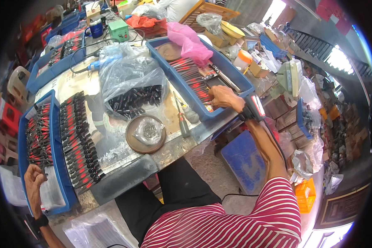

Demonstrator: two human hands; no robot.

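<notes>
My left hand [35, 182] is at the near end of the left blue tray [58, 165], fingers curled together. What they hold, if anything, I cannot make out. That tray holds many slim red-and-black tools [39, 142] and clear plastic sleeves [53, 192]. My right hand [225, 98] reaches into the right blue tray [163, 68], its fingers bent down and drawn together, their tips partly hidden. Beside it lie red-tipped slim pieces [190, 76] and a long metallic tool [226, 77]. Between the trays, a row of red-and-black tools [76, 144] lies on the table.
A clear bag of black handles [134, 99] lies mid-table. Closer in are a round brown dish [145, 145] with a bag of small metal parts [149, 131] and a screwdriver [182, 124]. Pink plastic [188, 41] drapes the right tray. A blue lid-like panel [244, 163] is below the table.
</notes>
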